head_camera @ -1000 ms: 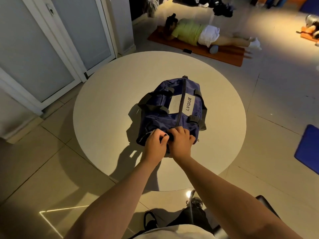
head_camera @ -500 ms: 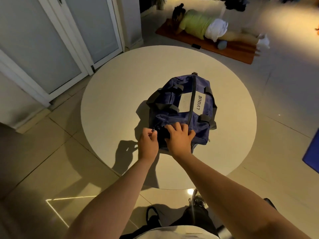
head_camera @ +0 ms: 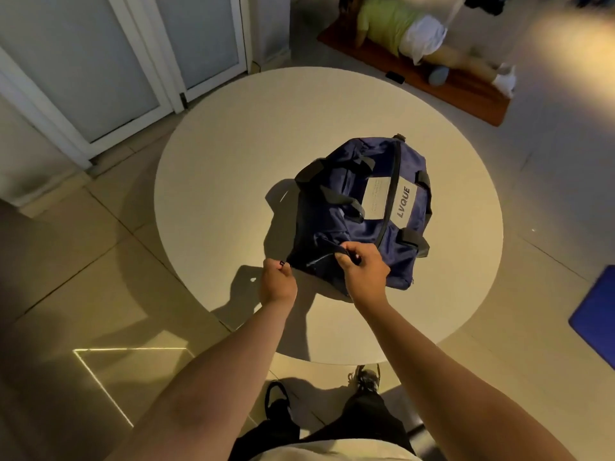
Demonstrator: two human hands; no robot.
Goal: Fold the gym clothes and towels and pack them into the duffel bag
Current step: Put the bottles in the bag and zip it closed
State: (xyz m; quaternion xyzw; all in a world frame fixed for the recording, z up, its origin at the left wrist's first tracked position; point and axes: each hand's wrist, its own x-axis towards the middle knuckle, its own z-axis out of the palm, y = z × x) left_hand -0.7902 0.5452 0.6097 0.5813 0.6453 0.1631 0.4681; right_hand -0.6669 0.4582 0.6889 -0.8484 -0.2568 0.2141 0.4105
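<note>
Table [head_camera: 233,154]: round, with a pale matte top, standing on the tiled floor.
Floor [head_camera: 60,267]: large glossy beige tiles with thin dark joints.
Doors [head_camera: 83,61]: white-framed frosted panels beyond the table's far-left edge.
Orange mat [head_camera: 472,98]: on the floor past the table's far-right edge; a person [head_camera: 392,21] in a yellow-green top and white shorts lies face down on it.
Blue mat [head_camera: 595,314]: on the floor off the table's right edge, cut by the frame.
Light: dim and warm; a bright glow [head_camera: 565,38] at upper right, and thin bright lines [head_camera: 129,349] on a near-left tile.
</note>
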